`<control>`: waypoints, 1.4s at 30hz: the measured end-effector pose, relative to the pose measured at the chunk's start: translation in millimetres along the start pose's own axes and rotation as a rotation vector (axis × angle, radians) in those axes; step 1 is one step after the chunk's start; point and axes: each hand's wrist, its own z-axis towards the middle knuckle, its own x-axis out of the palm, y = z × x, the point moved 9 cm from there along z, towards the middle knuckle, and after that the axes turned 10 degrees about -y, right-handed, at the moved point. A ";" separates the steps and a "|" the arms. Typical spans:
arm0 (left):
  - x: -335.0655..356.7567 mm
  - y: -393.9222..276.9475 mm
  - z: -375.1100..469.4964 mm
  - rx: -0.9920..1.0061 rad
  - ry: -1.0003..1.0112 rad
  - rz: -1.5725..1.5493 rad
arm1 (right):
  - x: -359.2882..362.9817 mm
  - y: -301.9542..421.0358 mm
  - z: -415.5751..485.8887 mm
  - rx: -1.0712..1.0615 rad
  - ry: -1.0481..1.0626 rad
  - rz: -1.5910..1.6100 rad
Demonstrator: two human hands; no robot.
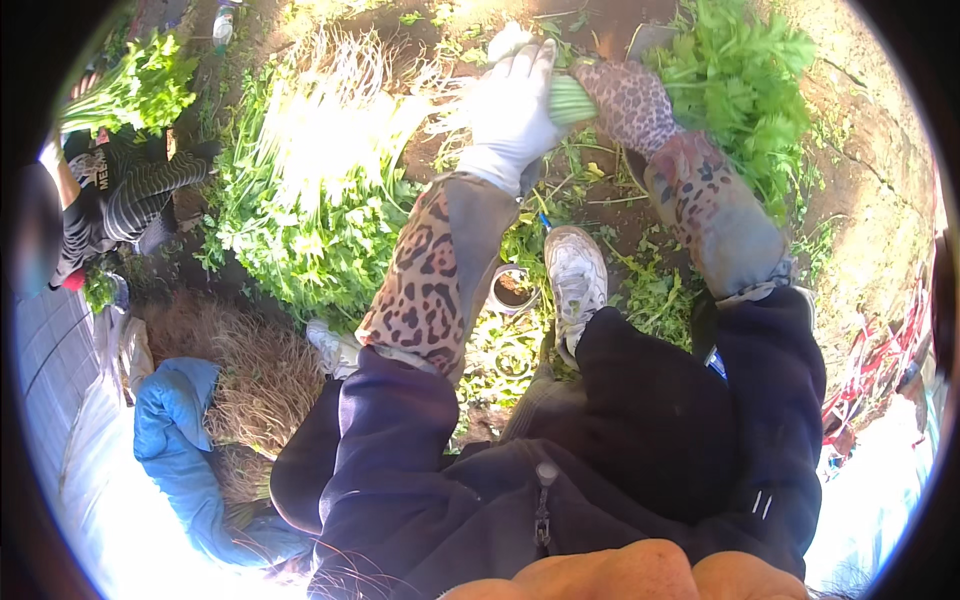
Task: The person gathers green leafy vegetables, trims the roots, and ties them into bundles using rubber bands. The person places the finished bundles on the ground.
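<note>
My left hand [514, 97], in a white glove, grips the pale green stalks of a leafy bunch that looks like celery [571, 99]. My right hand [626, 94], covered in spotted fabric, closes around the same bunch just to the right; its fingers are mostly hidden. The bunch's leaves [742, 97] spread out past the right hand, slightly blurred. Left of my hands lies a large pile of similar stalks [315, 172], with stringy white roots at the far end and leaves towards me. Glare washes out part of the pile and the white glove.
A tape roll [514, 289] lies on leaf scraps beside my white shoe [576, 277]. Dry roots [240, 360] and a blue cloth [176, 420] are at left. Another person [112, 195] has a leafy bunch [135, 86] at far left. Red strips [874, 360] lie at right.
</note>
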 end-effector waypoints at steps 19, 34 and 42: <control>10.1 20.5 -3.6 -0.176 0.505 0.027 | 3.4 41.4 31.1 -0.016 -0.027 0.112; -9.4 18.0 -44.6 -0.308 0.418 0.085 | -1.9 61.0 2.3 -0.166 -0.061 0.020; -7.1 37.5 -43.7 -0.293 0.356 -0.093 | -0.1 85.1 13.4 -0.014 0.134 0.023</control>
